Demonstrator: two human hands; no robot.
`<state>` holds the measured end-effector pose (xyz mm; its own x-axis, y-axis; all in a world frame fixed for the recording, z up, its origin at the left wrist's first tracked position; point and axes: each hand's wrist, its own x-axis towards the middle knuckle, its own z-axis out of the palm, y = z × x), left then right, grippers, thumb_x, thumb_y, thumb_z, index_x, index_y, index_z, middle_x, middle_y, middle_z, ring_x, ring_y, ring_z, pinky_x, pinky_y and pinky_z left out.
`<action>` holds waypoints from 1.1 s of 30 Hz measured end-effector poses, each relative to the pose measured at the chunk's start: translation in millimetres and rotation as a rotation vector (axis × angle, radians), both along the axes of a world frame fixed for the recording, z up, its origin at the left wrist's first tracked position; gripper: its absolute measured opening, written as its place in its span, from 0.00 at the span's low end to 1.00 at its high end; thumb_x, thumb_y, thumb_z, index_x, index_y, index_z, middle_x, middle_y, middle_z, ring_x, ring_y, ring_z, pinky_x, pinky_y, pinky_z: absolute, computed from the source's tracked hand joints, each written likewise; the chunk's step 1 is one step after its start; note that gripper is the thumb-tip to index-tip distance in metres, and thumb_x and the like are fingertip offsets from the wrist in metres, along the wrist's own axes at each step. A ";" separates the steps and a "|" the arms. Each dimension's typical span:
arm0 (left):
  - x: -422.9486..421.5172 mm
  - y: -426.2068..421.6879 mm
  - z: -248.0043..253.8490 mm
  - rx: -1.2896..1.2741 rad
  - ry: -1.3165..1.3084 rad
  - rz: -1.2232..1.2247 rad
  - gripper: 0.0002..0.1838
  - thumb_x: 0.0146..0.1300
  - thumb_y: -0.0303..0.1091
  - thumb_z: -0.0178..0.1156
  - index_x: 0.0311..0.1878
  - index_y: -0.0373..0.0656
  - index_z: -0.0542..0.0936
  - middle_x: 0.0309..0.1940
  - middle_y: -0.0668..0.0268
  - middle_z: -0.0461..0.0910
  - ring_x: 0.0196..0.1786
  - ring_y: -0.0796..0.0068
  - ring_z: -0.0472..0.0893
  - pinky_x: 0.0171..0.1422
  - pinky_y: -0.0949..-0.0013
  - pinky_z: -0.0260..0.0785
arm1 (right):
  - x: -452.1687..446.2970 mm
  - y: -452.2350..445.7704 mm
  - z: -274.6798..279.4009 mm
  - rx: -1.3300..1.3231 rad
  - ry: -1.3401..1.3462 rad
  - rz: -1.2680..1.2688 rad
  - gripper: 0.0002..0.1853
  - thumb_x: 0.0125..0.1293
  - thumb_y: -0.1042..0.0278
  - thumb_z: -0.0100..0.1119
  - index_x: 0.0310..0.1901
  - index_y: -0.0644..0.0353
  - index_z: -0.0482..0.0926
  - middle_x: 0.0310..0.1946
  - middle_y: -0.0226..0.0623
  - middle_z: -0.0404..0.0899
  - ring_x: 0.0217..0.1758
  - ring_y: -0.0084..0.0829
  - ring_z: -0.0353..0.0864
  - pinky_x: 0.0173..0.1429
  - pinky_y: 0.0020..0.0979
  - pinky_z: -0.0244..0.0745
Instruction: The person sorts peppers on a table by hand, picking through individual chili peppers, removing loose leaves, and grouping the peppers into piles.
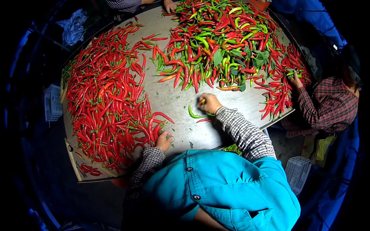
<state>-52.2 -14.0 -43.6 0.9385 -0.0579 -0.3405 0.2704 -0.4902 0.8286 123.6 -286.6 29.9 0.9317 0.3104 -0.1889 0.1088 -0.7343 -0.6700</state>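
Observation:
My left hand [164, 141] is closed at the lower right edge of the red chili pile [108, 96], its fingers around red chilies. My right hand [210, 104] is closed over the middle of the metal table [173, 106], with a dark orange-red chili end showing at its fingers. Just left of that hand lies a curved green chili [194, 112], and a short red chili [204, 120] is below it. Beyond the right hand spreads a mixed pile of red and green chilies [223, 42] with some leaves.
A co-worker in a plaid shirt [333, 102] holds green chilies at the right. Another person's hand [169, 6] rests at the far edge. White crates stand at the left [53, 103] and lower right [298, 174]. Leaf bits dot the table.

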 end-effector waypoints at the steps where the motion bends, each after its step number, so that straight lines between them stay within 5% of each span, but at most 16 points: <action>1: 0.9 -0.2 1.3 0.005 0.012 0.002 0.08 0.50 0.27 0.61 0.33 0.40 0.72 0.28 0.60 0.75 0.35 0.68 0.75 0.43 0.68 0.67 | -3.0 9.3 4.6 0.012 0.008 0.131 0.16 0.39 0.71 0.66 0.34 0.56 0.76 0.33 0.46 0.77 0.39 0.45 0.76 0.46 0.35 0.72; 4: 3.3 -1.8 2.7 0.011 0.022 0.003 0.08 0.50 0.28 0.61 0.33 0.40 0.72 0.28 0.60 0.75 0.35 0.68 0.75 0.43 0.68 0.67 | -19.5 39.4 2.6 -0.217 0.096 0.366 0.14 0.39 0.67 0.68 0.33 0.56 0.80 0.31 0.43 0.79 0.40 0.43 0.77 0.46 0.38 0.72; 8: -1.1 -0.2 -7.1 -0.019 -0.070 0.022 0.08 0.50 0.28 0.61 0.32 0.40 0.72 0.26 0.60 0.74 0.34 0.67 0.75 0.43 0.67 0.67 | -27.1 53.4 -27.4 -0.347 0.177 0.220 0.08 0.43 0.69 0.66 0.29 0.54 0.82 0.29 0.45 0.79 0.37 0.42 0.79 0.44 0.36 0.73; 13: 13.1 -11.2 6.4 0.090 0.074 -0.055 0.07 0.52 0.30 0.60 0.32 0.39 0.74 0.28 0.56 0.76 0.35 0.61 0.77 0.42 0.64 0.68 | -19.5 28.2 -17.9 -0.045 0.087 0.195 0.07 0.45 0.68 0.65 0.26 0.56 0.77 0.24 0.43 0.77 0.30 0.40 0.77 0.36 0.33 0.72; 15: 19.2 -25.5 10.0 0.097 0.048 -0.104 0.07 0.52 0.31 0.59 0.33 0.39 0.75 0.29 0.53 0.77 0.37 0.57 0.78 0.42 0.63 0.69 | -13.8 6.7 -11.5 0.258 -0.044 -0.006 0.11 0.45 0.71 0.67 0.25 0.57 0.72 0.21 0.34 0.73 0.28 0.26 0.73 0.35 0.29 0.70; 21: 63.1 -94.6 69.8 0.240 -0.162 -0.393 0.21 0.56 0.35 0.57 0.54 0.44 0.70 0.33 0.47 0.78 0.38 0.47 0.77 0.43 0.55 0.69 | -46.7 -109.3 70.7 0.670 0.137 -0.272 0.09 0.51 0.78 0.59 0.31 0.60 0.69 0.30 0.30 0.72 0.35 0.22 0.72 0.42 0.25 0.69; 26: 82.9 -132.4 73.5 0.504 -0.097 -0.645 0.24 0.59 0.36 0.53 0.59 0.46 0.64 0.27 0.49 0.78 0.33 0.50 0.79 0.38 0.52 0.69 | -150.8 -198.8 125.5 0.528 0.264 -0.439 0.08 0.52 0.77 0.58 0.30 0.59 0.68 0.27 0.28 0.69 0.33 0.20 0.70 0.39 0.22 0.67; 31: 90.8 -141.0 59.9 0.653 -0.138 -0.743 0.11 0.58 0.35 0.52 0.41 0.41 0.70 0.24 0.52 0.78 0.31 0.52 0.79 0.37 0.52 0.70 | -242.4 -254.4 65.9 0.177 0.485 -0.724 0.11 0.51 0.69 0.63 0.33 0.60 0.71 0.25 0.27 0.73 0.30 0.24 0.73 0.39 0.28 0.70; 33: 91.2 -137.0 66.0 0.676 -0.208 -0.795 0.08 0.58 0.31 0.49 0.39 0.38 0.70 0.24 0.53 0.79 0.30 0.55 0.80 0.34 0.55 0.71 | -261.0 -267.3 44.7 -0.113 0.289 -0.599 0.11 0.50 0.70 0.62 0.35 0.63 0.74 0.25 0.33 0.75 0.26 0.26 0.74 0.37 0.29 0.72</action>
<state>39.0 -151.1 22.4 0.7577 -0.5386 -0.3685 -0.4456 -0.8395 0.3110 -137.4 -553.9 74.6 0.8438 -0.2804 -0.4576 -0.5113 -0.6790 -0.5268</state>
